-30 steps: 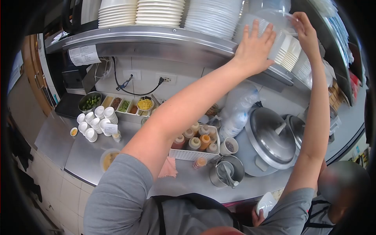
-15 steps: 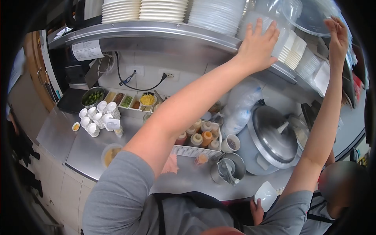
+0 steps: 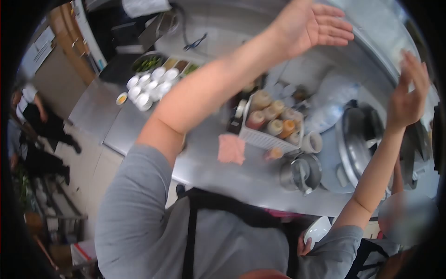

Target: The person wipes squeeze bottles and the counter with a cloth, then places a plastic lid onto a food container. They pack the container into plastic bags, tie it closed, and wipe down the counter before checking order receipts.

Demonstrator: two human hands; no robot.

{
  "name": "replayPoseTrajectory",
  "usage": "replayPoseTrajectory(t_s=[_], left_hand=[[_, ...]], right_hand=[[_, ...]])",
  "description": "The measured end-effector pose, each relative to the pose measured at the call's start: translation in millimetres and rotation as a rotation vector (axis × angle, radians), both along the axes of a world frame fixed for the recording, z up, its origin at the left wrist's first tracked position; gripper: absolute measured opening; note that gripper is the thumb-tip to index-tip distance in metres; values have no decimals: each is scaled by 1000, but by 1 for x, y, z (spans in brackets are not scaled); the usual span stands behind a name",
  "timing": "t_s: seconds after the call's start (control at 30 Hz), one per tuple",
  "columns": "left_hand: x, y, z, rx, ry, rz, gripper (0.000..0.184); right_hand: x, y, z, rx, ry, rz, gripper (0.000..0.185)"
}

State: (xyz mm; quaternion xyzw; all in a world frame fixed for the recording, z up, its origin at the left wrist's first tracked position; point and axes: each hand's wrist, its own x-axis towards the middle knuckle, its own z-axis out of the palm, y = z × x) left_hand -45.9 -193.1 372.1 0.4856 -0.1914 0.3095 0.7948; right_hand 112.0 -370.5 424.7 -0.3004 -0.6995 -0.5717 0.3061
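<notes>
**Raising both arms w/ fingers unclamped, nr metal shelf (image 3: 370, 56)**

Stretching L arm diagonally up & across fr. shoulder, elbow a bit bent. Showing L hand (image 3: 302, 29) palm-side, w/ fingers straight, slightly apart, pointing R; can't tell if touching shelf just beyond fingertips. Lifting R forearm steeply, w/ R hand (image 3: 408, 100) upright, fingers pointing up, a bit curled & apart; blurred, so exact bend hard to tell.

Seeing below L fingers: white basket (image 3: 267, 138) of squeeze bottles (image 3: 275, 126), w/ pink cloth (image 3: 231, 149) just beside; white cup (image 3: 311, 142) & metal pot (image 3: 289, 176) w/ ladle (image 3: 304, 179), lower still. Seeing plastic bag (image 3: 325, 109) btwn both hands' fingers, but lower; big pot lid (image 3: 355, 149) below-L of R fingers. Farther down: white bowl (image 3: 318, 231) in another person's hand (image 3: 304, 245), well apart fr. R fingers.
</notes>
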Motion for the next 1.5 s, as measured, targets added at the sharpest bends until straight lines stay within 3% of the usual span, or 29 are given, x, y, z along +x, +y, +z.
replayPoseTrajectory(t_s=[0.03, 0.07, 0.1, 0.17, 0.2, 0.23, 0.3, 0.37, 0.43, 0.47, 0.5, 0.53, 0.57, 0.63, 0.67, 0.73, 0.83, 0.93, 1.0, 1.2, 1.5], left_hand=[[-27, 8, -9, 14, 77, -42, 60], [-43, 26, -29, -37, 10, -172, 47], [-59, 34, -50, -79, 31, -147, 47], [-94, 51, -82, 108, 311, 128, 28], [-118, 61, -103, 254, 318, 292, 32], [-140, 67, -122, 216, 419, 327, 32], [-178, 63, -167, 147, 548, 405, 28], [-209, 62, -220, 46, 664, 398, 25], [-240, 61, -271, -56, 709, 399, 25], [-259, 58, -280, -93, 799, 440, 26], [-276, 57, -298, -26, 798, 651, 30], [-293, 58, -319, 46, 790, 857, 34], [-311, 61, -343, 50, 800, 835, 34], [-340, 70, -384, -162, 940, 1109, 48], [-345, 71, -393, -158, 943, 1089, 48], [-348, 73, -406, -17, 1006, 1101, 53], [-339, 86, -416, 63, 976, 1095, 51], [-332, 103, -431, 98, 987, 1118, 41], [-328, 106, -433, 109, 1013, 1132, 38], [-327, 102, -434, 248, 991, 1250, 33], [-325, 114, -438, 323, 934, 1381, 35]], right_hand=[[-31, 7, -35, -16, -24, -115, 9], [-52, 16, -65, -76, -51, -160, 13], [-65, 25, -93, -138, -83, -204, 17], [-79, 44, -142, -220, 36, -156, 23], [-87, 49, -159, -297, 181, -128, 25], [-97, 62, -181, -312, 195, -116, 25], [-122, 87, -236, -524, 1087, 376, 24], [-171, 109, -287, -683, 1634, 511, 27], [-208, 126, -343, -851, 1903, 539, 27], [-225, 138, -372, -833, 1984, 693, 26], [-243, 149, -399, -806, 2062, 849, 26], [-262, 154, -420, -838, 2140, 752, 25], [-280, 159, -438, -867, 2214, 650, 25], [-316, 176, -474, -821, 2145, 475, 24], [-329, 185, -487, -796, 2053, 319, 23], [-347, 199, -503, -740, 2097, 276, 23], [-359, 215, -504, -645, 2163, 281, 23], [-357, 219, -492, -624, 2045, 179, 24], [-355, 219, -487, -745, 1843, -74, 25], [-353, 215, -487, -796, 1609, -169, 27], [-345, 222, -499, -705, 1546, -144, 22]])
